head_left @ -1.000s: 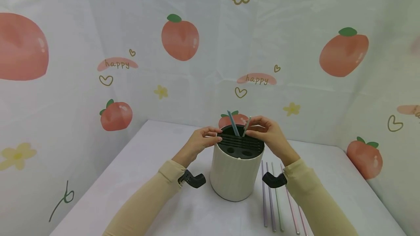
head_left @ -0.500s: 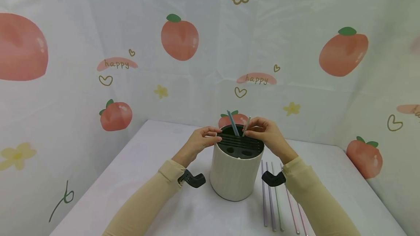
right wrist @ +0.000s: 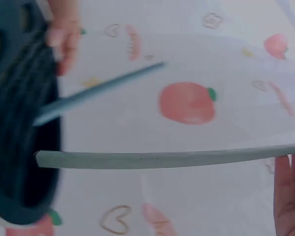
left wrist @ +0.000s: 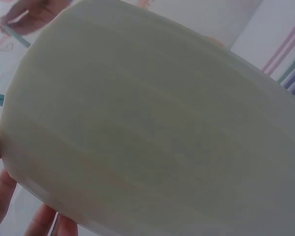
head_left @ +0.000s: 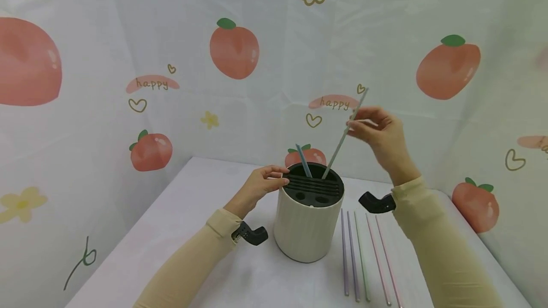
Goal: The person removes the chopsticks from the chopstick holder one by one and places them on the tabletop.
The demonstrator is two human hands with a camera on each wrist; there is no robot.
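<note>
A cream ribbed utensil holder [head_left: 306, 229] with a black slotted top [head_left: 314, 187] stands on the table. My left hand [head_left: 262, 185] grips its upper left rim with thumb and fingers; in the left wrist view the holder's wall fills most of the picture. Raised to the right above the holder, my right hand [head_left: 381, 137] pinches a pale green chopstick [head_left: 342, 140] near its upper part. That chopstick slants, its lower end [right wrist: 43, 159] right at the large rear opening. A pair of blue chopsticks [head_left: 303, 159] leans out of the same opening.
Right of the holder, several chopsticks lie side by side on the white table [head_left: 239, 274]: purple ones [head_left: 345, 255], a green one [head_left: 363, 260] and pink ones [head_left: 378, 263]. A peach-printed cloth [head_left: 265, 118] hangs behind and at both sides.
My right hand has risen up and to the right, drawing the pale green chopstick up so much more of its length shows above the holder. My left hand stays on the rim.
</note>
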